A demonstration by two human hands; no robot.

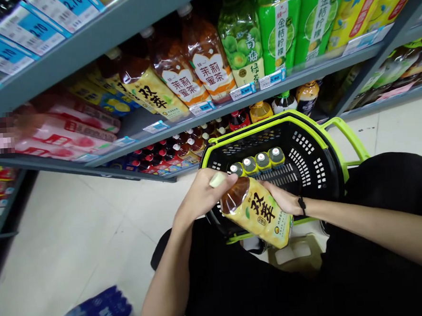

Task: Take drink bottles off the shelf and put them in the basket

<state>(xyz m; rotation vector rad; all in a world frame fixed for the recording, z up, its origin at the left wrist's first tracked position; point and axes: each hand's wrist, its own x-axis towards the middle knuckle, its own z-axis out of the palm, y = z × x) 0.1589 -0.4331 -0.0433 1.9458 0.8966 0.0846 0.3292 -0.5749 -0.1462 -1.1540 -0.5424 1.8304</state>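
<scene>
A large drink bottle (259, 212) with a yellow label lies tilted between my hands, above the near side of a black and lime-green shopping basket (334, 155). My left hand (204, 192) is closed round its neck and pale cap. Behind the body of the bottle, my right hand (283, 197) supports it from the far side; most of its fingers are hidden. Inside the basket, several small bottles (263, 162) with white caps stand in a row along the far part.
Shelves hold large tea bottles (208, 58), green drink bottles (279, 25) and pink packs (66, 126), with price tags (242, 91) along the edges. Smaller bottles (174, 148) stand on the bottom shelf. Blue-wrapped bottles (95, 313) are on the floor at lower left.
</scene>
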